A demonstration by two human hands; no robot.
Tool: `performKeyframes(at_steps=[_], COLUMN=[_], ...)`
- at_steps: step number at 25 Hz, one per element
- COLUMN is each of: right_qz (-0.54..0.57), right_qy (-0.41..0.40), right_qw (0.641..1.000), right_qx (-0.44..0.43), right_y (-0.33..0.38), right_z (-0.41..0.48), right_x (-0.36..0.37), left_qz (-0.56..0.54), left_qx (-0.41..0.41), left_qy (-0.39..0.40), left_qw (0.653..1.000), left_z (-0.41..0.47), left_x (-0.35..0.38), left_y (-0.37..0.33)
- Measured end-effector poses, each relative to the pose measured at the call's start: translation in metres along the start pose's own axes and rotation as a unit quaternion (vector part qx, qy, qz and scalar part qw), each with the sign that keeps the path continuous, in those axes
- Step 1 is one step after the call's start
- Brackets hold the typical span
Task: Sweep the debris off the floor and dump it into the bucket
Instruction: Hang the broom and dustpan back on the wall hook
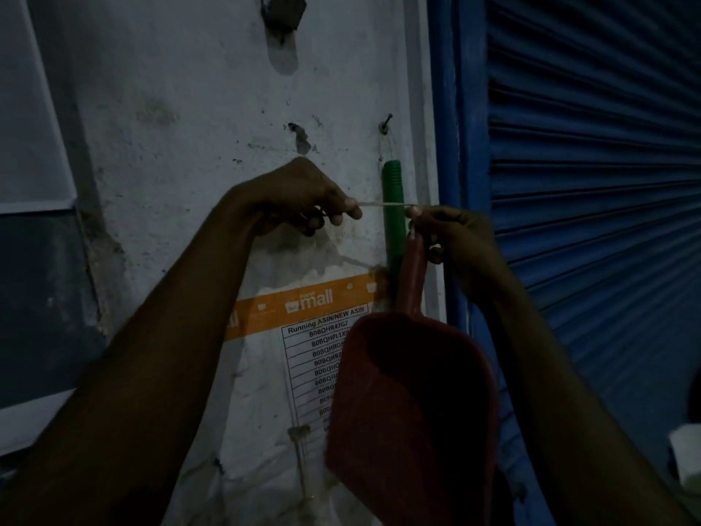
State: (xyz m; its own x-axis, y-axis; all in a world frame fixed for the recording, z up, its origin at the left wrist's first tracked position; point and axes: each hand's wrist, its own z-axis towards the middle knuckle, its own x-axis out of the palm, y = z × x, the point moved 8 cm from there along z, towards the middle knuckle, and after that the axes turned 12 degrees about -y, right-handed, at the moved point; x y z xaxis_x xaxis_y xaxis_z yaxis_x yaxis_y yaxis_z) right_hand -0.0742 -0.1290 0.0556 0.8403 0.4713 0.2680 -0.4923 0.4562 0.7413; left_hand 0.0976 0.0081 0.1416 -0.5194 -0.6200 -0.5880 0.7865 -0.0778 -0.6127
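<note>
nearest the camera, a dark red plastic dustpan hangs scoop down, low in the middle of the view, its narrow handle rising to the fingers of the right hand. both bare forearms reach up and forward from the bottom corners. the right hand pinches one end of a thin pale string between thumb and fingertips, right where the dustpan's handle tops out; whether it grips the handle itself as well is too dim to tell. the left hand pinches the other end with curled fingers, and the string runs taut and level between the two hands. just behind the string a green plastic handle hangs upright against a scuffed white wall, on a loop from a small dark nail above it. a plastic sheet with an orange band and a printed list lies on the wall below the left hand, partly hidden by the dustpan. right of the green handle stands a blue door frame, then a blue ribbed roller shutter
</note>
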Motion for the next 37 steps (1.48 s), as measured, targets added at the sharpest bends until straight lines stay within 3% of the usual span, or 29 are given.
performKeyframes(at_steps=[4,7,9,12,16,21,25,30,34,37], right_qz=[-0.086,-0.063,-0.026,-0.051,-0.121,-0.223,-0.254,-0.187,-0.173,-0.143], right_qy=[0.133,0.242,0.269,0.234,0.119,0.017,0.037,0.009,-0.015,-0.04], right_qw=[0.987,0.968,0.963,0.969,0.981,0.956,0.951,0.975,0.977,0.981], right_qx=[-0.029,-0.016,-0.012,-0.059,-0.099,-0.192,-0.172,-0.121,-0.123,-0.125], right_y=[0.001,-0.001,0.002,0.009,0.011,0.016,0.009,0.007,0.02,0.03], right_z=[-0.02,-0.041,-0.048,-0.046,-0.047,-0.058,-0.052,-0.036,-0.022,-0.012], right_x=[0.015,0.034,0.038,0.036,0.037,0.049,0.064,0.059,0.054,0.051], left_qz=[-0.082,-0.063,-0.066,-0.067,-0.048,-0.016,0.004,0.01,-0.039,-0.189], left_qx=[0.082,0.128,0.136,0.14,0.159,0.166,0.18,0.189,0.193,0.102], left_qy=[-0.101,-0.094,-0.094,-0.104,-0.126,-0.118,-0.107,-0.112,-0.141,-0.199], left_qw=[0.988,0.985,0.984,0.982,0.978,0.979,0.978,0.975,0.97,0.956], left_z=[-0.002,-0.003,-0.003,-0.003,-0.003,-0.005,-0.011,-0.014,-0.013,-0.001], left_x=[-0.004,0.011,0.017,0.02,0.011,0.002,-0.003,0.0,0.001,0.001], left_y=[-0.018,-0.031,-0.035,-0.037,-0.039,-0.039,-0.038,-0.031,-0.027,-0.013])
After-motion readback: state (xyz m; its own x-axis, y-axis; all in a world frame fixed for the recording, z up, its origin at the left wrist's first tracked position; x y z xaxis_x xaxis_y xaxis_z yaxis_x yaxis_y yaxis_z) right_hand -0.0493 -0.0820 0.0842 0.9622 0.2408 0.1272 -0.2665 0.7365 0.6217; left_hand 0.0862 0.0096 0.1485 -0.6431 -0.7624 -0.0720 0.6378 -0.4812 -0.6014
